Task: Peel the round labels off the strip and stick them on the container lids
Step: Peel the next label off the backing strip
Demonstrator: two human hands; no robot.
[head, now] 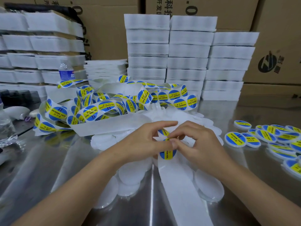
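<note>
Label strip tangle (114,101) blocks far side; labelled lids (276,141) crowd right.

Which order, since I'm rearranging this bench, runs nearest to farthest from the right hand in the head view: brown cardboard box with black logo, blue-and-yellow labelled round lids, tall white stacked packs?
1. Blue-and-yellow labelled round lids, just right of the right hand.
2. Tall white stacked packs, behind, toward the table's back.
3. Brown cardboard box with black logo, beyond those stacks, far right.
</note>
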